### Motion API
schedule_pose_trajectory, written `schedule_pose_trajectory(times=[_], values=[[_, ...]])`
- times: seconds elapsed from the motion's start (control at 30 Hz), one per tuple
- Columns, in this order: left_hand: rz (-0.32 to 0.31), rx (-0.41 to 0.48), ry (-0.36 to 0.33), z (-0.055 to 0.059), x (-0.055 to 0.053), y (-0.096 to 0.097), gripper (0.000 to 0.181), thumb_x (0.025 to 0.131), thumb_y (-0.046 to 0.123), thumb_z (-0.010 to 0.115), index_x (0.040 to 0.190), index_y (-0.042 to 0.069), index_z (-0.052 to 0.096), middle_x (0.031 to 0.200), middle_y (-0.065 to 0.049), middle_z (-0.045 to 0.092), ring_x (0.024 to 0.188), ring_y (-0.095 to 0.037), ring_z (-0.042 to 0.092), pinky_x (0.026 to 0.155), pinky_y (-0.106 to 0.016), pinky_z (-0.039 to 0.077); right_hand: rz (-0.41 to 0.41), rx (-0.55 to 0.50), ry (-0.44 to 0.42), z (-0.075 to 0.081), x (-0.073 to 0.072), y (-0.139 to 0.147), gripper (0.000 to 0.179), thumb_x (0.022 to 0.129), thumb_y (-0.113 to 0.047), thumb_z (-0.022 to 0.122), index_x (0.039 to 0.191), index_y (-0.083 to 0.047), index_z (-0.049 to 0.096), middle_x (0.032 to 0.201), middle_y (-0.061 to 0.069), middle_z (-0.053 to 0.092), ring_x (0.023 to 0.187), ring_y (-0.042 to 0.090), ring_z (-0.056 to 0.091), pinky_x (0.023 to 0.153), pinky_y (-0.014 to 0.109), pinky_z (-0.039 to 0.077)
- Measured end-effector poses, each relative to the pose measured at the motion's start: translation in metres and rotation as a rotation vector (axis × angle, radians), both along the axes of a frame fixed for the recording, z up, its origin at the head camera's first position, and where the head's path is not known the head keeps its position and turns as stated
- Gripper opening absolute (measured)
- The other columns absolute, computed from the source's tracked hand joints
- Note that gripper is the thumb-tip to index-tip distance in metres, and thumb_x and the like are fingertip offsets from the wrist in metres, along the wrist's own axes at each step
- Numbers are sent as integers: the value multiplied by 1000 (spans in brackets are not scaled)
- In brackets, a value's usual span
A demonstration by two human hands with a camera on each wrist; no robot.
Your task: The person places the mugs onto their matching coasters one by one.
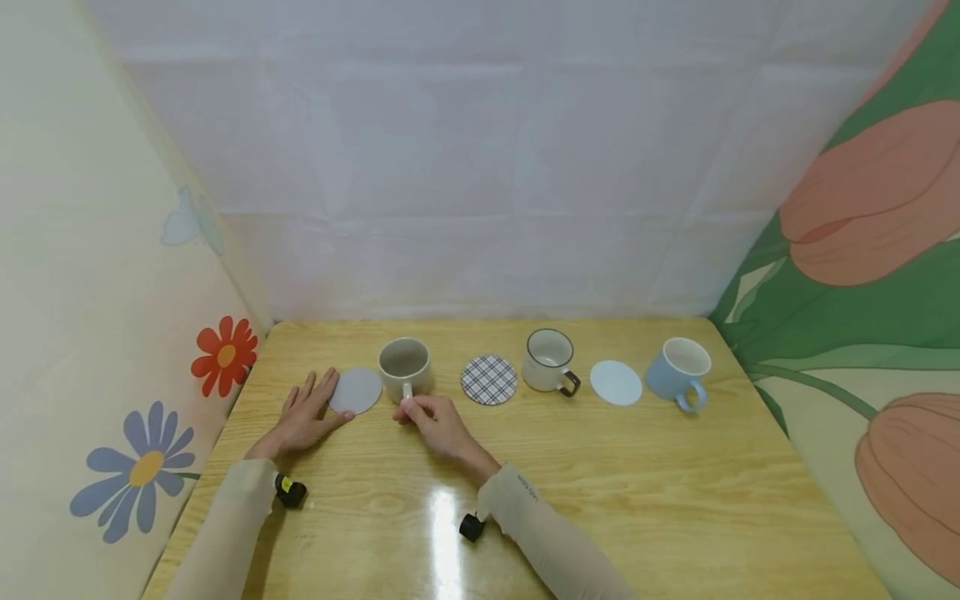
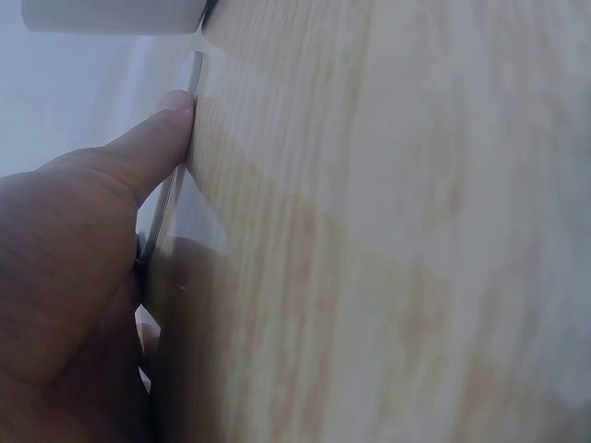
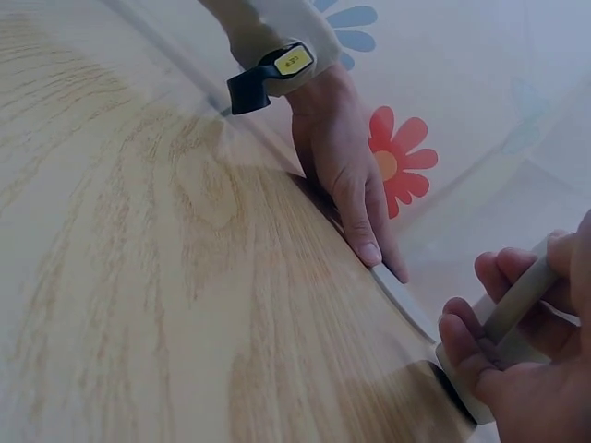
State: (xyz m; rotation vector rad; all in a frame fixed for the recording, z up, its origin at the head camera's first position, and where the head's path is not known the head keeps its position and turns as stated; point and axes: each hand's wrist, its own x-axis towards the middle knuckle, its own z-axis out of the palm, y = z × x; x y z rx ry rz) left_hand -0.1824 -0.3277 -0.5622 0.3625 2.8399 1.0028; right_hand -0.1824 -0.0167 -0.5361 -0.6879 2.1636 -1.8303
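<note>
My right hand (image 1: 442,427) grips the handle of a beige-grey mug (image 1: 405,365), which stands upright on the table beside a round grey coaster (image 1: 356,390). In the right wrist view, fingers curl round the mug handle (image 3: 524,293). My left hand (image 1: 306,417) lies at the coaster's left side with its fingers straight and spread. Its thumb touches the coaster's near edge, as the left wrist view shows with the thumb (image 2: 152,143) on the rim. The far side of the mug is hidden.
Along the table (image 1: 600,492) to the right stand a plaid coaster (image 1: 489,380), a white mug (image 1: 548,362) with dark rim and handle, a pale blue coaster (image 1: 616,382) and a light blue mug (image 1: 675,371). A white cloth (image 1: 480,183) hangs behind the table.
</note>
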Motion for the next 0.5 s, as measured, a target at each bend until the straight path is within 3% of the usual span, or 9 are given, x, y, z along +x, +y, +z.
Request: schedule_pose_trajectory(times=[0.1,0.4,0.5], values=[[-3,5,-3,0,-1,-1,98,103,56,63,171,5,15,179,-20,6,164,-49,-11,127,-70,-15,-4,20,-5,3,0,1,35,114,-19,53,104,3,79,108,18,80,96,10,72,92,23,60],[17,-65,-82,15,-4,5,95,105,49,65,170,1,16,178,-24,8,163,-52,-8,128,-72,-10,-10,33,-20,12,0,0,35,114,-19,53,106,4,78,113,19,80,107,27,76,96,24,60],[22,-64,-91,15,-2,5,95,104,49,66,170,2,17,178,-24,8,163,-52,-8,128,-72,-9,-12,32,-31,11,0,-1,34,113,-19,54,105,4,78,112,19,80,106,25,76,95,23,60]])
